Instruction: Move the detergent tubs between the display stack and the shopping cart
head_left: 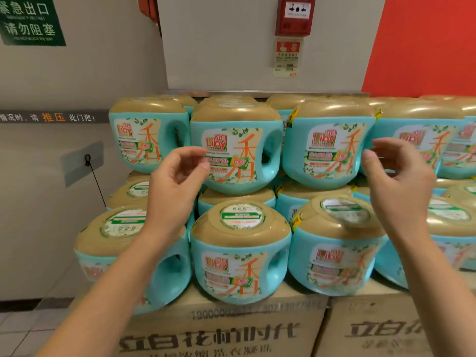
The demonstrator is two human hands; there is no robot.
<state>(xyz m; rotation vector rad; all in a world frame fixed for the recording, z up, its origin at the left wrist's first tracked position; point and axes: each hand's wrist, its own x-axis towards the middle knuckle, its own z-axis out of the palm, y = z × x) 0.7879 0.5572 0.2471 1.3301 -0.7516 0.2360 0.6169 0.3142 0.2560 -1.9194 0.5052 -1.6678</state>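
Cardboard boxes [231,328] against a grey wall [231,47] carry the stacked detergent tubs [238,148]; left hand [177,181] and right hand [398,176] hover before the top row, fingers [185,151] loosely spread, gripping nothing.

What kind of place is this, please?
Probably a shop or supermarket: many identical detergent tubs are stacked as a display on printed cardboard boxes, beside a wall with a fire alarm.

My left forearm [121,269] hid part of the lower-left tub [100,240]; rightmost tubs [461,150] ran off frame; carton print [213,337] was blurred.
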